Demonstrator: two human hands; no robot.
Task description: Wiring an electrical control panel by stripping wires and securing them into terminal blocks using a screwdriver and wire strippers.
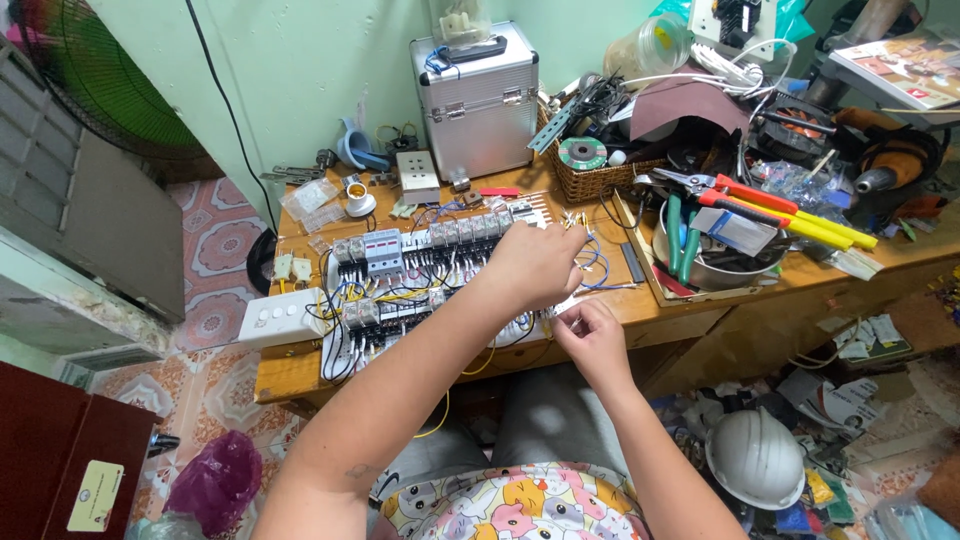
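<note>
1. Left hand lies over the right end of the wiring board on the wooden table. Fingers curled shut around a small bundle of wires; the metal-tipped ends fan out past the knuckles toward 1 o'clock.
2. Right hand sits just below the left, at about 5 o'clock from it. Thumb and forefinger are pinched on a thin yellow wire at the board's near right corner. The wire end itself is too small to make out.
3. Judgement on handling: keep the bundle in the left hand steady and clear of the row of breakers, so the loose ends do not snag; let the right hand guide one wire at a time, gripping close to the tip.
4. Position: the yellow wire is in contact with the right fingers, at 9 o'clock of that hand. The bundle is inside the left fist, tips free.
5. Surroundings: white switch plate at 9 o'clock of the board; silver case at 12 o'clock; wicker basket and red-and-yellow pliers toward 2 o'clock; white helmet on the floor at 4 o'clock.
</note>
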